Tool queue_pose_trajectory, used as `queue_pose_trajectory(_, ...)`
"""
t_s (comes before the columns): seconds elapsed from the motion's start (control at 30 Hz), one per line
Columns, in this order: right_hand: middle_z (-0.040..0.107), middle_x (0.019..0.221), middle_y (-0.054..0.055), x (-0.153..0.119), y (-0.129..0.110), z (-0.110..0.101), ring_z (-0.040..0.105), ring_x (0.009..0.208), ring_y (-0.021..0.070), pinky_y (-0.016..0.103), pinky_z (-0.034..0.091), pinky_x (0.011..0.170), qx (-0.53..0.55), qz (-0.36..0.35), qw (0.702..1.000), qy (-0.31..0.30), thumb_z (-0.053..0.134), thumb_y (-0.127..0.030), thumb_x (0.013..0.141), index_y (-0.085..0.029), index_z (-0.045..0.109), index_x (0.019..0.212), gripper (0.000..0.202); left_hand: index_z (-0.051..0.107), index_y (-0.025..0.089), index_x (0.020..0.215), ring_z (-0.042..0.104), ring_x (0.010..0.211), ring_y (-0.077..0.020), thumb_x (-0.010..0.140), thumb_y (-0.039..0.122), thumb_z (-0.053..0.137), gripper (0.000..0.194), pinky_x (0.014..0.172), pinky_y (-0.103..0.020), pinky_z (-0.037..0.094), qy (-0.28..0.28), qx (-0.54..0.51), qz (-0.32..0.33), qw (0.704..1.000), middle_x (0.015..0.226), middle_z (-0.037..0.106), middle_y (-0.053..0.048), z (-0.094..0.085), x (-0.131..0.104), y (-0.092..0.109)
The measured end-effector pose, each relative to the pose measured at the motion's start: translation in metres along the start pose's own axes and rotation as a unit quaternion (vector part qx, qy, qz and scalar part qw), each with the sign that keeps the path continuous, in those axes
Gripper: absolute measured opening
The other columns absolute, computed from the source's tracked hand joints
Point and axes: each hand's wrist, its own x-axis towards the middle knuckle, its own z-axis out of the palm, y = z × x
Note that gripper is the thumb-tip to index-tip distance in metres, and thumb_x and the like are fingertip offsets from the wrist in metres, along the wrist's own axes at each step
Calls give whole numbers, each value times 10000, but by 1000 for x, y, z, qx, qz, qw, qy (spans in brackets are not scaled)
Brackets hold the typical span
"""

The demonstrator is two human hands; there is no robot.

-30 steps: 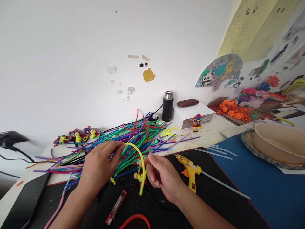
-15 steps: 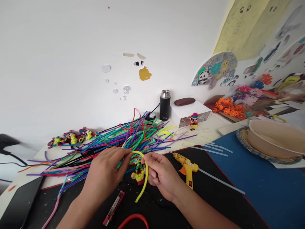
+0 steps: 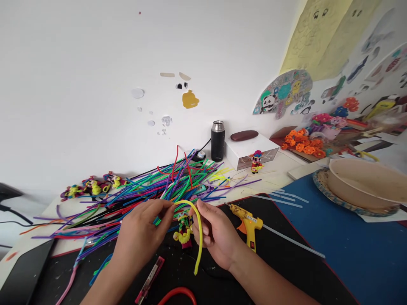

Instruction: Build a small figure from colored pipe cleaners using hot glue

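A yellow fuzzy stem [image 3: 199,237] arches between my hands, its free end hanging down over the black mat. My left hand [image 3: 146,228] pinches one end between thumb and fingertips. On the right, my right hand [image 3: 216,233] has its fingers curled beside the curve of the stem, with the thumb raised near it; whether the thumb presses on it is hard to tell. Behind and between the hands, a small figure [image 3: 183,233] with green, yellow and dark red parts lies on the mat, partly covered by the right fingers.
Colourful stems [image 3: 136,186] lie piled behind my hands. A yellow glue gun [image 3: 251,224] rests right of my right hand. A pink-edged case [image 3: 150,279] and red handle [image 3: 178,292] are near the front. Behind stand a black bottle [image 3: 218,142] and white box [image 3: 251,150].
The hanging part of the yellow stem has swung to the right. My right thumb has lifted from its earlier pinch, while my left hand still holds the end.
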Motion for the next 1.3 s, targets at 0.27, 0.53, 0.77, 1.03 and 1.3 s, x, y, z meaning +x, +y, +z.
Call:
queue_pose_trajectory(0.27, 391, 461, -131, -2, 1, 0, 248, 371, 20, 215, 96, 420, -13, 0, 1000, -10, 944, -538, 728, -160, 668, 815, 476, 741, 246, 869, 735, 700, -200, 1007, 421, 559, 288, 648, -284, 520, -9, 0, -8, 1000, 809, 794, -26, 0, 2, 1)
queue_pose_trajectory(0.53, 359, 432, -145, 1, -1, -3, 220, 371, 24, 213, 115, 416, 23, -40, 999, 20, 966, -493, 708, -174, 669, 829, 453, 717, 249, 846, 713, 652, -175, 1010, 352, 572, 243, 653, -267, 529, -33, -41, 30, 998, 770, 770, 2, 4, -1, 12)
queue_pose_trajectory(0.77, 389, 435, -130, 1, -1, -1, 259, 368, 28, 208, 124, 415, 32, -7, 999, 20, 957, -504, 702, -161, 680, 804, 453, 698, 241, 817, 674, 598, -162, 1030, 376, 558, 288, 596, -271, 478, 9, 13, 29, 999, 701, 723, 19, 6, -1, 10)
queue_pose_trajectory(1.03, 376, 432, -135, 0, 1, -3, 242, 370, 31, 210, 127, 416, 30, 1, 1000, 4, 937, -492, 743, -165, 664, 819, 433, 690, 217, 814, 675, 618, -201, 1064, 362, 516, 337, 636, -327, 446, 45, 135, 79, 987, 692, 723, -15, 7, 0, 5)
queue_pose_trajectory(1.3, 363, 419, -141, -1, -4, -2, 201, 371, 33, 207, 116, 405, 64, 0, 998, -9, 956, -475, 730, -175, 648, 804, 436, 728, 220, 868, 735, 674, -228, 1049, 385, 494, 339, 633, -319, 465, 31, 127, 13, 991, 753, 772, -32, 9, -1, -5)
